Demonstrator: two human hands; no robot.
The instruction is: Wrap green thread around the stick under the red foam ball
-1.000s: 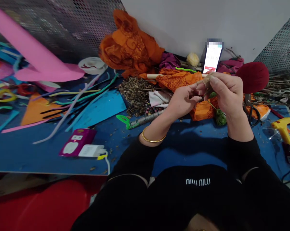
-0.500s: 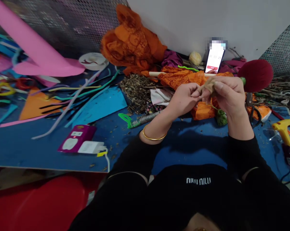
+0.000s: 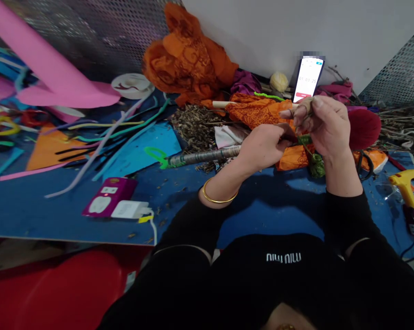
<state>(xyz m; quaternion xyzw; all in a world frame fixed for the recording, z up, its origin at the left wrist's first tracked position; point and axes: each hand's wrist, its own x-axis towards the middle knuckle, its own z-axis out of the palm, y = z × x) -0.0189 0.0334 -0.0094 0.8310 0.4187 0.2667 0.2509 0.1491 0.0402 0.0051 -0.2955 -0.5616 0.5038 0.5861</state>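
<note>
My left hand [image 3: 262, 144] is closed round a wrapped stick [image 3: 205, 156], grey and green with a bright green fuzzy loop at its left end. To the right of that hand, a green-wrapped part [image 3: 303, 139] shows, in line with a dark red rounded head [image 3: 367, 128] partly behind my right wrist. My right hand [image 3: 330, 123] is raised above the stick, thumb and fingers pinched together; what they hold is too small and blurred to make out. A thin green strand runs near it to a ball of green yarn [image 3: 317, 165] on the table.
Orange patterned cloth [image 3: 255, 112] and a lit phone [image 3: 308, 79] stand behind my hands. Dry plant bits [image 3: 196, 128] are heaped to the left. A purple power socket [image 3: 111, 197] lies front left; scissors [image 3: 365, 165] and a yellow glue gun [image 3: 404, 185] lie right.
The wrapped stick has moved left and up into my left hand, and its red head has dropped lower. My hands have drawn apart; the right one is higher.
</note>
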